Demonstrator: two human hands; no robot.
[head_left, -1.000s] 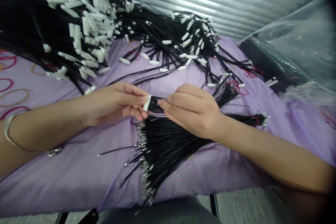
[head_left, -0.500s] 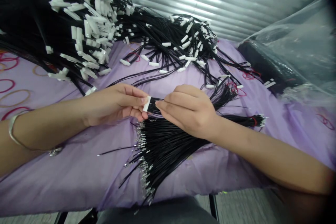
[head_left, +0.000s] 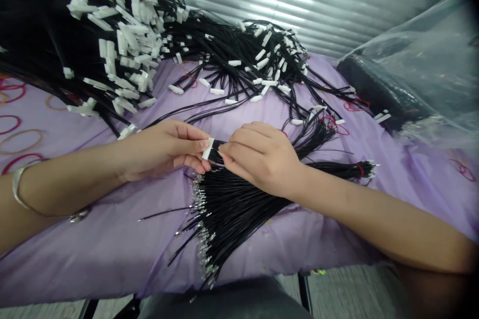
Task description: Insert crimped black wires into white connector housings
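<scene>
A small white connector housing [head_left: 208, 149] sits pinched between the thumb and fingers of my left hand [head_left: 179, 147]. Several black wires run from its right side toward my right hand [head_left: 262, 157], whose fingers are closed on a black wire [head_left: 217, 148] close behind the housing. The exact grip of the right fingertips is partly hidden. Just beneath both hands, a fanned bundle of black wires [head_left: 239, 209] with bare metal terminals at its left ends lies on the purple cloth [head_left: 112, 259]. A red band ties that bundle at its right end.
Finished-looking black cables with white connectors [head_left: 130, 45] are heaped at the back left, and another pile [head_left: 262, 55] lies at the back middle. Red and yellow rubber bands [head_left: 22, 139] are scattered at the left. A clear plastic bag [head_left: 422, 70] with dark contents stands at the right.
My right hand has shifted slightly left, its fingers a little nearer the connector housing. My left hand keeps its pinch on the housing. The whole view has moved a touch.
</scene>
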